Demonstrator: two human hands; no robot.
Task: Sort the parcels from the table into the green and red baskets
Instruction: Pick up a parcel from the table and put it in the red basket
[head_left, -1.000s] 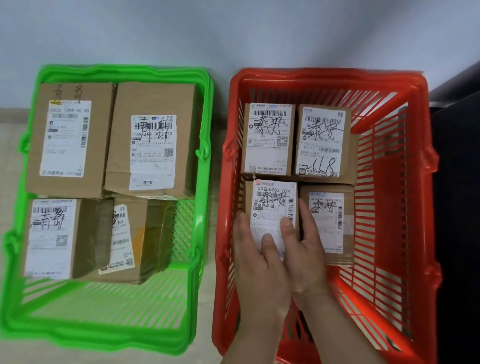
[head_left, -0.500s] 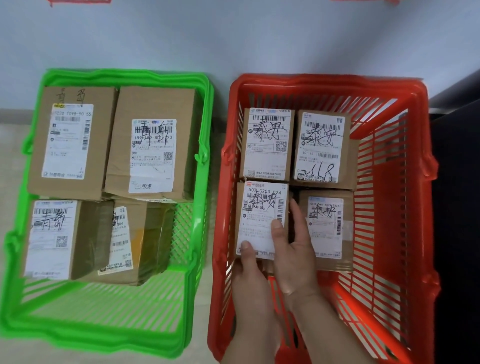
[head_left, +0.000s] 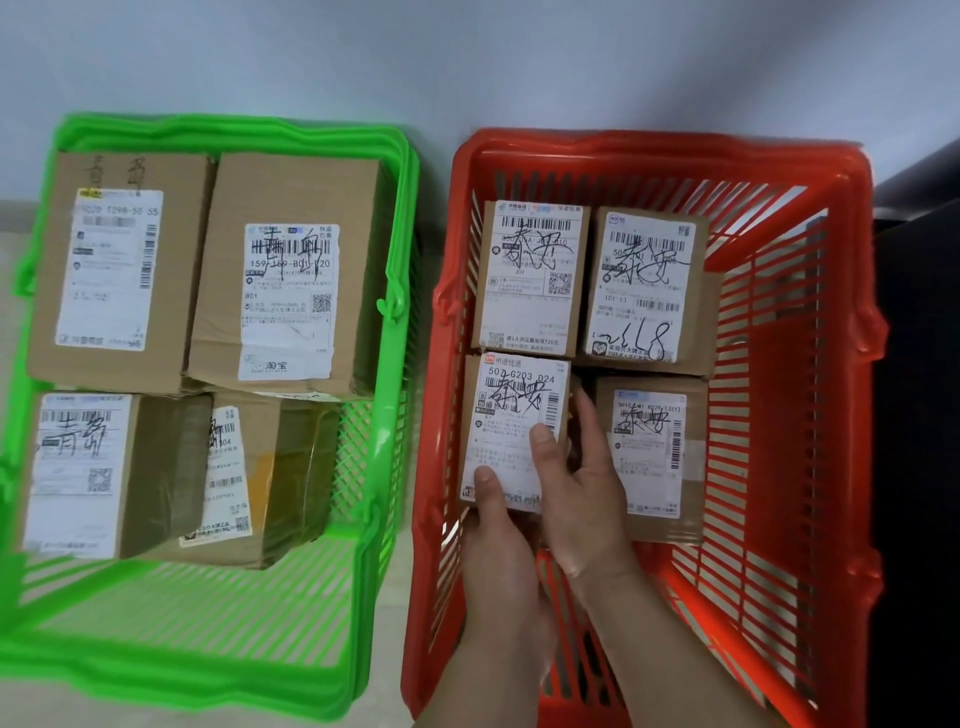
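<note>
Resting low in the red basket (head_left: 670, 156), a small labelled parcel (head_left: 511, 415) is gripped by both hands at its near end. The left hand (head_left: 498, 551) is curled round the near left corner, its thumb pressed flat on the white label, while the right hand (head_left: 582, 499) is wrapped round the right edge, with the thumb laid on the label and the fingers reaching down the side, into the gap beside the neighbouring box. The parcel is seen at the near left of the basket's load, touching or nearly touching the far left parcel (head_left: 530, 275) behind it. A far right parcel (head_left: 647, 291) is set just beside that one, and a near right parcel (head_left: 654, 457) is placed to the right of the held box, close to the right hand's fingers. The green basket (head_left: 223, 130) is set just beside the red one, to its left, against a pale wall (head_left: 467, 52). Four larger brown boxes are packed in it: two lying flat at the far end (head_left: 218, 270) and two at the near end (head_left: 156, 467), the rightmost of these tilted. Handwritten black characters are seen across every label.
</note>
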